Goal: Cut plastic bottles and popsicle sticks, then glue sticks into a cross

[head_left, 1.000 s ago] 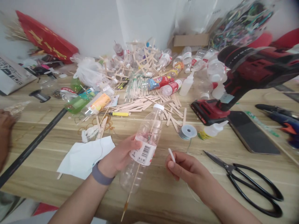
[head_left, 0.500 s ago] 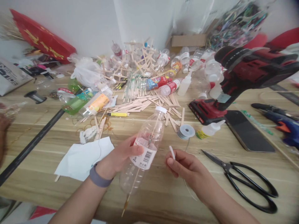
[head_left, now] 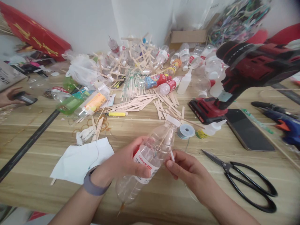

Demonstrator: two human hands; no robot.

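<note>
A clear plastic bottle [head_left: 161, 137] is gripped around its label by my left hand [head_left: 133, 159], tilted with the white cap up to the right. A thin stick runs through it and pokes out of the base, and a small twisted wire loop shows inside. My right hand [head_left: 182, 165], close beside the bottle's shoulder, pinches a short white plastic strip [head_left: 172, 155]. A thin line trails below that hand; its far end is hidden. Near the right hand lie a spool of thin wire [head_left: 186, 131] and black-handled scissors [head_left: 234, 175].
A red cordless drill [head_left: 246, 75], a phone [head_left: 249, 129] and a glue bottle [head_left: 208, 131] stand or lie to the right. Wooden sticks [head_left: 138, 103] and bottles pile up behind. White paper [head_left: 79, 159] lies left. Another person's hand [head_left: 9, 97] touches a black spool [head_left: 27, 98].
The bottle has tilted further right, its cap lower and nearer the wire spool, its shoulder now by the white strip. At left, another person's hand has reached the black spool.
</note>
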